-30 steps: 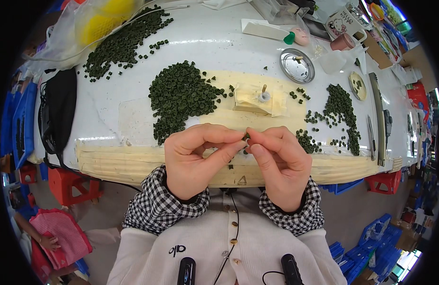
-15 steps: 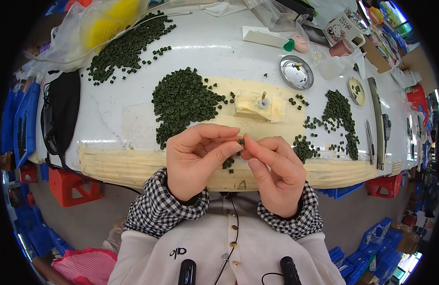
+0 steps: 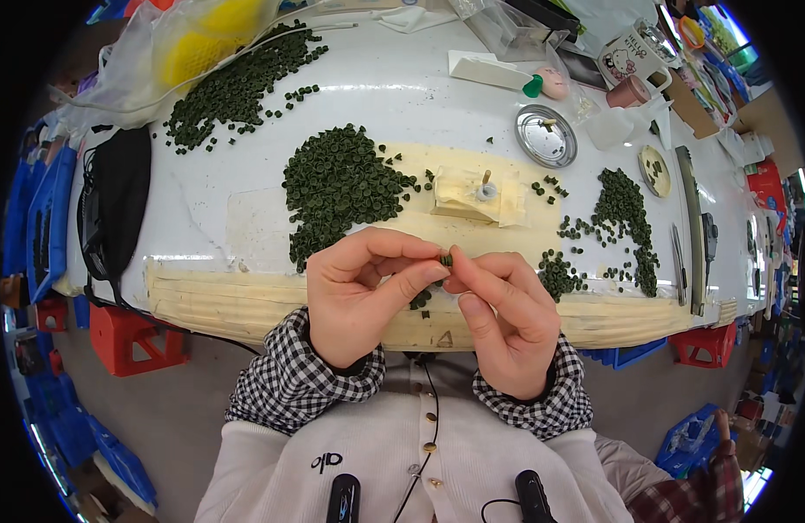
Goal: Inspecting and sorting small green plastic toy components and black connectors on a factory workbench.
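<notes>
While the left hand (image 3: 355, 296) pinches a small green piece (image 3: 446, 260), the right hand (image 3: 511, 322) meets it

Left thumb and forefinger grip the piece over the near side of the table (image 3: 376, 105); the right forefinger appears to touch it, that thumb apart beneath. Beyond lie a heap of green pieces (image 3: 341, 183) and a taped block (image 3: 459, 199).

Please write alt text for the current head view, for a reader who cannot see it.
A person's left hand pinches a small dark green piece over a white table, with the right hand close against it. Beyond the hands sits a cream block with an upright peg, between heaps of green pieces to left and right.
</notes>
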Demonstrator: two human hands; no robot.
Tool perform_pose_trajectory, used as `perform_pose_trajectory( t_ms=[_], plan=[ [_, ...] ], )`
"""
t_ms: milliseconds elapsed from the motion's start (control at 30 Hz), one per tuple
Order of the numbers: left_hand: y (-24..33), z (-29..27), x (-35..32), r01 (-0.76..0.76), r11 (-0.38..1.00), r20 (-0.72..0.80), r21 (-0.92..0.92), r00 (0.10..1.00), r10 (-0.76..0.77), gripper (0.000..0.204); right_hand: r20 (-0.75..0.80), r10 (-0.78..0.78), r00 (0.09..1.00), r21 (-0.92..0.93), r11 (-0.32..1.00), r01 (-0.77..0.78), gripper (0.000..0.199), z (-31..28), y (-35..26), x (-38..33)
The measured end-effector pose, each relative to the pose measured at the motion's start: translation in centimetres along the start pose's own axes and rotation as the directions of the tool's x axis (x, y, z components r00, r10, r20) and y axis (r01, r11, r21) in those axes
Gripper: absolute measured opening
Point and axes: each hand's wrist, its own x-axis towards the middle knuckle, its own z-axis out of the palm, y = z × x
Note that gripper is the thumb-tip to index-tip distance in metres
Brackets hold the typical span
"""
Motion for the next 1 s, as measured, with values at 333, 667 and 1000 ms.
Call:
perform_pose_trajectory(
  t_ms=[333, 667, 1000],
  plan=[
    [-0.2, 0.0, 0.0, -0.063, 0.994, 0.014, 0.088, 0.998, 0.062, 0.019, -0.011, -0.015, 1.000, -0.017, 1.000, 0.015, 0.037, 0.0, 0.1, 0.0],
    [-0.2, -0.3, 0.1, -0.068, 0.987, 0.012, 0.144, 0.998, 0.067, 0.017, 0.016, -0.045, 0.999, -0.059, 0.997, 0.046, 0.036, -0.3, 0.3, 0.1],
    [0.1, 0.0, 0.0, 0.012, 0.987, 0.018, 0.158, 1.000, -0.015, 0.016, 0.119, -0.108, 0.987, -0.161, 0.979, 0.126, 0.034, -1.6, 0.4, 0.6]
  ],
)
